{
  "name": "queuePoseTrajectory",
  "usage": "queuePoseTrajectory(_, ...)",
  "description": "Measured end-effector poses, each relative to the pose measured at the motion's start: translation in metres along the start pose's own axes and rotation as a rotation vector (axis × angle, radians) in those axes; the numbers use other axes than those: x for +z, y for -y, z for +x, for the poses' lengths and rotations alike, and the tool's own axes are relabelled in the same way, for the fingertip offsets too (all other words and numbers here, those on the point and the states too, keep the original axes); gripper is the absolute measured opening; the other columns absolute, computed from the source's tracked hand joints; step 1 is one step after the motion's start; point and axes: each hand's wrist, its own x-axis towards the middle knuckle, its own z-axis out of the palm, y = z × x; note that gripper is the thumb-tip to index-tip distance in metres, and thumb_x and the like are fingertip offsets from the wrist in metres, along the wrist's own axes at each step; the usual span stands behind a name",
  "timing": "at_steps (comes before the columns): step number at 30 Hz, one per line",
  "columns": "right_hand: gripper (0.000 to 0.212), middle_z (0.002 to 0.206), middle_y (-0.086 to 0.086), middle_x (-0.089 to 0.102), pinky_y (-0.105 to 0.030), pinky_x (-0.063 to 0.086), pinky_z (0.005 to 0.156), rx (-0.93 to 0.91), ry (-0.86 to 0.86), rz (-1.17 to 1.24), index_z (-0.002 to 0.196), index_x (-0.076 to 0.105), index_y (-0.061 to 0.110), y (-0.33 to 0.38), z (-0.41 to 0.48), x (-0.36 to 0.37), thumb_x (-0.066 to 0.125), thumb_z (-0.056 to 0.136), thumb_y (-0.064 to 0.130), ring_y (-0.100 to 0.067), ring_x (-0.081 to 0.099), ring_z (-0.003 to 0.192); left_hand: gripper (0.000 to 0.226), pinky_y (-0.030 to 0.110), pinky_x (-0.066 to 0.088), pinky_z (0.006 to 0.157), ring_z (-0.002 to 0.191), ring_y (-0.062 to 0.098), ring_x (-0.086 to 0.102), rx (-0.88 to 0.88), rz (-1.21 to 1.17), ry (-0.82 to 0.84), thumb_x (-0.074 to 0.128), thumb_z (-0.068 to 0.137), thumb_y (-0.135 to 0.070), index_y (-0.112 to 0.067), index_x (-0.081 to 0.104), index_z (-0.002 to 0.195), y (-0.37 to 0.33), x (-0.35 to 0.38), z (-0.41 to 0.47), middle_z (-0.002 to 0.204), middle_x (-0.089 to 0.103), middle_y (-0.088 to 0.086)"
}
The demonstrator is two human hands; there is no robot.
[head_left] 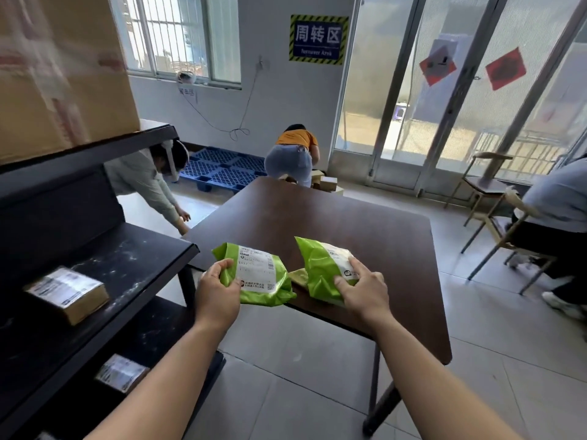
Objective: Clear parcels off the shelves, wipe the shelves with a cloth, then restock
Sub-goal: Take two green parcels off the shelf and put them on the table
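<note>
Green parcels (257,274) (320,268) at table (349,217) edge, left hand (217,289), right hand (363,289) each gripping one.

left hand (219,290): we grip the left green parcel (263,281), label up.
right hand (365,292): we grip the right green parcel (319,268), tilted, just beside the other.
table (317,211): dark brown; both parcels at its near corner.
shelf (136,262): black, dusty; we see one labelled brown box (68,293) lying on it.
</note>
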Motion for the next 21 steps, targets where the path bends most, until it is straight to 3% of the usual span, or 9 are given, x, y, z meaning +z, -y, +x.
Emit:
queuePoseTrajectory(8, 0.063, 0.129, -0.016, 0.045, -0.041, 0.036, 0.105, 0.05, 0.026, -0.102, 0.145, 0.035, 0.036, 0.019, 0.13, 0.037, 0.058, 0.088, 0.049, -0.035, 0.045, 0.12, 0.039, 0.043, 0.048, 0.098, 0.11, 0.027, 0.057, -0.038, 0.088, 0.032, 0.061, 0.089, -0.004, -0.013, 0.057, 0.126, -0.003, 0.061, 0.127, 0.126, 0.054, 0.012)
queuePoseTrajectory(21, 0.062, 0.129, -0.014, 0.044, -0.04, 0.035, 0.103, 0.077, 0.081, -0.213, 0.145, 0.033, 0.037, 0.02, 0.267, 0.099, 0.055, 0.089, 0.05, -0.032, 0.045, 0.12, 0.04, 0.038, 0.045, 0.1, 0.111, 0.027, 0.056, -0.116, 0.173, 0.072, 0.061, 0.087, -0.002, -0.013, 0.058, 0.126, 0.025, 0.141, 0.246, 0.125, 0.054, 0.012)
